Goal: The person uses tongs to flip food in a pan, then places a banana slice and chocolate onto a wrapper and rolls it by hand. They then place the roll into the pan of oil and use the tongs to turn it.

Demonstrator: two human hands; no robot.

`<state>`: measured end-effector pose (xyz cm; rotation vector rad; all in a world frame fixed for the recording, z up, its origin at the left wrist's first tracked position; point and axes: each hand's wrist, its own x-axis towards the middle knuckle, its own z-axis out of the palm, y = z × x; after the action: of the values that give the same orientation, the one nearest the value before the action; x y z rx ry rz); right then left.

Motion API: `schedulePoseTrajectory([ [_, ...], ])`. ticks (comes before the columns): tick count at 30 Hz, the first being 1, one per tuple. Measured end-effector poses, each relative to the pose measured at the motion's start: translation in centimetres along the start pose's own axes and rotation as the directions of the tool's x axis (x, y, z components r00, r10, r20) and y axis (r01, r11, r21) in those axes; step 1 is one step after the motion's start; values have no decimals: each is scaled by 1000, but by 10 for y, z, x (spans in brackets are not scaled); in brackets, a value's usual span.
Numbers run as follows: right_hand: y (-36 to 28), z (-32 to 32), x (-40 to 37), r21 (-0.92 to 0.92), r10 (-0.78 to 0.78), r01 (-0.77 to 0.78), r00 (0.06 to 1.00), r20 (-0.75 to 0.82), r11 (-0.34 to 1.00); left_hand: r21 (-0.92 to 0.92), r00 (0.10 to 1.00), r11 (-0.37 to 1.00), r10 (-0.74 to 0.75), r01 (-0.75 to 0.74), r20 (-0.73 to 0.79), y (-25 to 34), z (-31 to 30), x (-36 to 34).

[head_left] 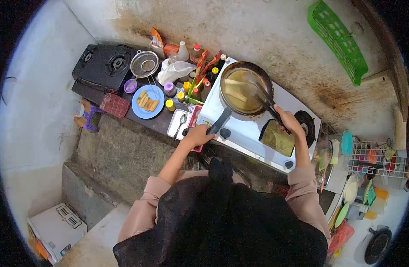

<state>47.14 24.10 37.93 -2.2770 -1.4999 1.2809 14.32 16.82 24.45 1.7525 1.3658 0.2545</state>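
My left hand (198, 135) is closed around the black handle (221, 121) of a frying pan. The pan (270, 84) sits on the left side of a white stove, with yellowish oil inside. Two pale rolled pieces (235, 94) lie in the oil. In my right hand (290, 121) are black-handled metal tongs (267, 104), their blurred tips reaching into the pan beside the pieces. A blue plate (137, 109) to the left carries several golden fried rolls (147, 102).
Right of the pan, a dark-edged flat piece (278, 138) lies on the white stove (247, 133). Bottles and jars (169, 89) crowd the counter beside a wire strainer (145, 64) and a black stove (97, 64). A spoon rests on a white tray (174, 123). A dish rack (378, 160) stands right.
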Motion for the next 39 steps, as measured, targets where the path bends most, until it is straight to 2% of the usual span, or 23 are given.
schedulePoseTrajectory([
  [2, -5, -5, -5, 8, -9, 9, 1000, -22, 1000, 7, 999, 1000, -30, 30, 23, 5, -5, -3],
  [5, 2, -19, -20, -67, -4, 3, 1000, -15, 998, -19, 988, 990, -139, 138, -72, 11, -3, -5],
  [8, 13, -20, -19, -162, 69, -70, 998, -12, 984, -22, 936, 997, -79, 76, -344, 11, 1, -10],
  [11, 13, -4, 2, -71, -37, 40, 999, 40, 997, 17, 846, 996, 85, -90, -527, -3, 14, -1],
  [12, 2, -4, 3, -101, 5, 2, 997, 75, 995, 43, 869, 997, 83, -71, -488, 1, 10, -3],
  [14, -6, -1, 4, 10, -4, 3, 998, 66, 1000, 97, 911, 995, 71, -35, -406, 15, -3, -10],
  [15, -9, 0, 4, 66, -8, 4, 998, 60, 998, 72, 912, 997, 31, -2, -409, 17, -4, -10],
  [17, -18, -11, -17, 25, -16, 15, 999, 37, 1000, 19, 911, 998, -49, 63, -409, 19, -3, -9],
  [20, 0, -22, -24, -54, 32, -30, 999, 27, 998, 22, 806, 998, 57, -54, -590, -27, 32, 10],
  [23, 16, -16, -8, -82, 53, -50, 998, 32, 995, -49, 854, 998, -50, 29, -518, 2, 7, -12],
  [26, 9, -4, 6, -20, 27, -26, 999, 45, 999, -106, 936, 993, -93, 60, -340, 8, -1, -12],
  [29, -1, 1, 7, 85, 10, -13, 1000, 27, 996, -43, 923, 997, -82, 71, -376, 26, -1, -15],
  [30, -3, -1, 5, 123, 7, -9, 1000, 14, 992, -51, 911, 998, -46, 27, -410, 23, 4, -12],
  [32, 7, -13, -2, 83, 13, -16, 999, 40, 996, -67, 879, 996, 24, -64, -476, 12, 22, -6],
  [35, 17, -22, -19, -43, 56, -56, 998, 9, 997, -32, 983, 997, -75, 71, -168, 7, 24, -4],
  [39, 26, -13, -1, -108, 29, -27, 1000, 11, 994, -68, 990, 991, -122, 117, -76, 13, 20, -7],
])
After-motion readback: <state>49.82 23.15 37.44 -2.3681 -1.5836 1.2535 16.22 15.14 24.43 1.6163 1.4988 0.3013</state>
